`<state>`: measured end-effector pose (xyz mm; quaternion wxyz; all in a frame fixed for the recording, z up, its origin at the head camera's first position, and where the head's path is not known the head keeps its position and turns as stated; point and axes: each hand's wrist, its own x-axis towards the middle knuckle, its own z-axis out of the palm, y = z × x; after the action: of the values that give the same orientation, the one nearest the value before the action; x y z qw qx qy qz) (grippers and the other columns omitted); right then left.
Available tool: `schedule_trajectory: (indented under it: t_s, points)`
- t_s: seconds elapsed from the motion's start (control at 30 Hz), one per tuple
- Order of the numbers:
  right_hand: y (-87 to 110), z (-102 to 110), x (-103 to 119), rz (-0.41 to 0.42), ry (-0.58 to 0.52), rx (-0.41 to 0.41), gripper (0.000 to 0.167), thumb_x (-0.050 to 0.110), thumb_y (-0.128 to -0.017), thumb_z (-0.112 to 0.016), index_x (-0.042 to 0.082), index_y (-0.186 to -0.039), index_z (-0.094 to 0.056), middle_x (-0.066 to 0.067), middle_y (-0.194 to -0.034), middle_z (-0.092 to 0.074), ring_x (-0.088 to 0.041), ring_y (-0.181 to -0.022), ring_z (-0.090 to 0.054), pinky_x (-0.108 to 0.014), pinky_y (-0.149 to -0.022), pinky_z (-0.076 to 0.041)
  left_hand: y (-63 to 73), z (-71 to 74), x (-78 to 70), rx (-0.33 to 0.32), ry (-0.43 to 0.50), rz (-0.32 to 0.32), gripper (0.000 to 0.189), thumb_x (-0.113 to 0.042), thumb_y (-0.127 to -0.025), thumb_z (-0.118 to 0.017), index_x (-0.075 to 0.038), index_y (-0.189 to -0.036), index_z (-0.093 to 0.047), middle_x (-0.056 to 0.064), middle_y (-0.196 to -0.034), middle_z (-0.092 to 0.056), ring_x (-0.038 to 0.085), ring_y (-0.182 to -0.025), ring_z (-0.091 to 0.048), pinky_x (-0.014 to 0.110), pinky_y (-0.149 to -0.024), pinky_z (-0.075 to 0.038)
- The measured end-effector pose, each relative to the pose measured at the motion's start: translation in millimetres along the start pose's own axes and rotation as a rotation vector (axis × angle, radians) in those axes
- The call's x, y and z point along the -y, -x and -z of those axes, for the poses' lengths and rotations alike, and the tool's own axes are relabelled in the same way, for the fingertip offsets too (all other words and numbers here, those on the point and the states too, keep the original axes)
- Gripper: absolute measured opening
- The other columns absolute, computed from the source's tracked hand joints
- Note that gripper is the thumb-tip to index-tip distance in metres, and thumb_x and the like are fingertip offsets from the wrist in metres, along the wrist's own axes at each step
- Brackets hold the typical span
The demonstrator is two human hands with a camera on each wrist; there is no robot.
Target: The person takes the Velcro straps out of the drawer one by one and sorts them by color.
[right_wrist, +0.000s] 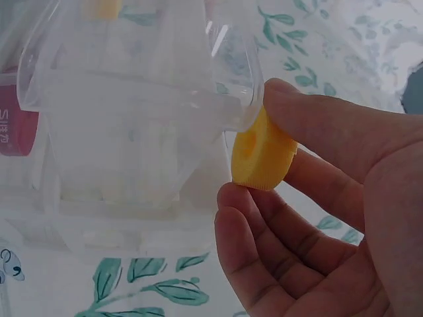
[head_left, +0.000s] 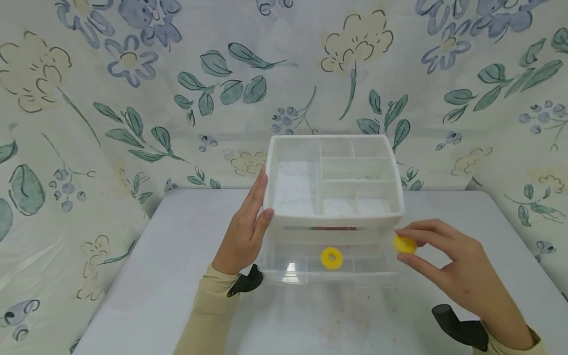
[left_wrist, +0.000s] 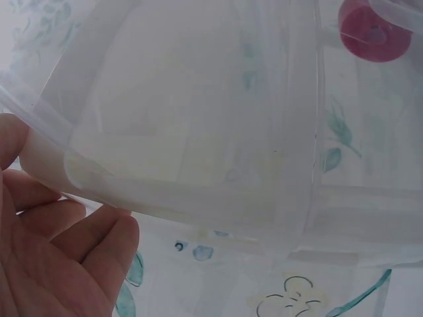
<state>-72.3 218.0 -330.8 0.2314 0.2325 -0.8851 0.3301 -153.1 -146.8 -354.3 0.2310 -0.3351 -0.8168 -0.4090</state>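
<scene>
A white organizer box (head_left: 293,217) with a divided top tray stands on the table, its clear drawer (head_left: 279,277) pulled out at the front. My left hand (head_left: 243,234) lies against the box's left side, fingers straight and thumb at the front corner. In my right hand (head_left: 457,266), thumb and fingers pinch a yellow ring-shaped roll (right_wrist: 264,155) with a ribbed edge. That roll is beside the drawer's right end. A second yellow ring (head_left: 323,259) shows within the drawer outline, left of the held one.
Through the clear plastic, a red round thing (left_wrist: 375,43) shows in the left wrist view. White table surface (head_left: 319,325) extends in front of the box and to both sides. A floral-patterned sheet (head_left: 248,29) hangs behind and around the table.
</scene>
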Motion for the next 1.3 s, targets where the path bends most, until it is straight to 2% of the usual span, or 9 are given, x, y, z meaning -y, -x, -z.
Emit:
schedule_trajectory:
  t_s: [0.2,0.37,0.53,0.63,0.8,0.93,1.0,1.07,1.3]
  points:
    - [2.8,3.1,-1.9,-0.031,-0.004,-0.028,0.055,-0.007,-0.063,-0.090,0.014,-0.113,-0.076,0.003,-0.110,-0.068,0.000,-0.087,-0.056,-0.003,-0.082,-0.046,-0.4,-0.1,-0.2,-0.002,-0.001,-0.007,0.062,-0.035,-0.111,-0.037,-0.004,-0.160,-0.017,0.010,-0.168,-0.014,0.026,-0.153,-0.018,0.033,-0.122,-0.018]
    - [3.9,3.5,-5.8,-0.050,0.008,-0.068,0.054,-0.007,-0.064,-0.090,0.012,-0.112,-0.076,0.000,-0.110,-0.069,0.004,-0.094,-0.057,-0.003,-0.089,-0.042,-0.9,-0.5,-1.1,0.002,0.000,0.000,0.063,-0.038,-0.110,-0.036,-0.004,-0.160,-0.018,0.012,-0.167,-0.015,0.026,-0.153,-0.018,0.033,-0.122,-0.019]
    - [5.8,4.1,-10.8,-0.057,0.014,-0.108,0.053,-0.009,-0.063,-0.089,0.009,-0.111,-0.076,-0.003,-0.109,-0.069,0.004,-0.092,-0.056,-0.003,-0.090,-0.040,-1.6,-1.9,-0.5,0.001,-0.003,-0.006,0.063,-0.036,-0.110,-0.037,-0.004,-0.161,-0.017,0.012,-0.167,-0.015,0.026,-0.153,-0.018,0.033,-0.122,-0.019]
    - [6.3,4.4,-13.4,-0.060,0.026,-0.124,0.053,-0.009,-0.064,-0.089,0.008,-0.113,-0.075,-0.004,-0.110,-0.069,0.003,-0.090,-0.055,-0.003,-0.084,-0.042,-1.8,-2.2,-0.2,0.003,-0.002,-0.001,0.063,-0.035,-0.110,-0.038,-0.004,-0.161,-0.016,0.012,-0.167,-0.015,0.026,-0.153,-0.018,0.033,-0.122,-0.019]
    - [5.2,3.6,-18.0,-0.069,0.048,-0.135,0.052,-0.008,-0.067,-0.088,0.008,-0.115,-0.075,-0.004,-0.111,-0.068,0.004,-0.091,-0.053,-0.006,-0.065,-0.046,-0.4,-0.7,-0.3,0.013,-0.005,0.028,0.063,-0.035,-0.110,-0.039,-0.007,-0.161,-0.016,0.009,-0.168,-0.014,0.024,-0.153,-0.017,0.032,-0.121,-0.020]
    - [3.3,1.3,-22.4,-0.082,0.062,-0.143,0.049,-0.007,-0.069,-0.087,0.007,-0.115,-0.074,-0.006,-0.113,-0.069,0.005,-0.091,-0.053,-0.007,-0.060,-0.047,-0.1,0.9,-0.8,0.018,-0.011,0.042,0.063,-0.035,-0.110,-0.039,-0.008,-0.162,-0.017,0.008,-0.168,-0.014,0.024,-0.153,-0.017,0.032,-0.122,-0.020]
    - [2.5,-0.2,-25.0,-0.085,0.077,-0.144,0.048,-0.006,-0.070,-0.087,0.006,-0.115,-0.074,-0.007,-0.113,-0.069,0.002,-0.092,-0.054,-0.007,-0.058,-0.047,-0.5,1.0,-1.4,0.019,-0.009,0.041,0.062,-0.035,-0.110,-0.039,-0.008,-0.161,-0.017,0.008,-0.168,-0.014,0.024,-0.153,-0.017,0.033,-0.122,-0.020]
    - [1.9,-1.5,-28.2,-0.083,0.094,-0.144,0.048,-0.005,-0.070,-0.087,0.005,-0.115,-0.073,-0.007,-0.114,-0.069,0.000,-0.092,-0.055,-0.006,-0.060,-0.047,-0.9,0.7,-1.4,0.021,-0.005,0.040,0.063,-0.036,-0.110,-0.039,-0.008,-0.161,-0.016,0.007,-0.168,-0.014,0.024,-0.153,-0.017,0.033,-0.122,-0.020]
    - [1.1,-6.4,-39.6,-0.072,0.136,-0.149,0.045,-0.003,-0.071,-0.087,0.002,-0.113,-0.073,-0.010,-0.113,-0.069,-0.013,-0.089,-0.060,-0.003,-0.067,-0.044,-0.6,-0.3,-1.2,0.020,-0.001,0.036,0.063,-0.034,-0.110,-0.039,-0.006,-0.161,-0.016,0.013,-0.167,-0.015,0.025,-0.153,-0.017,0.033,-0.122,-0.019]
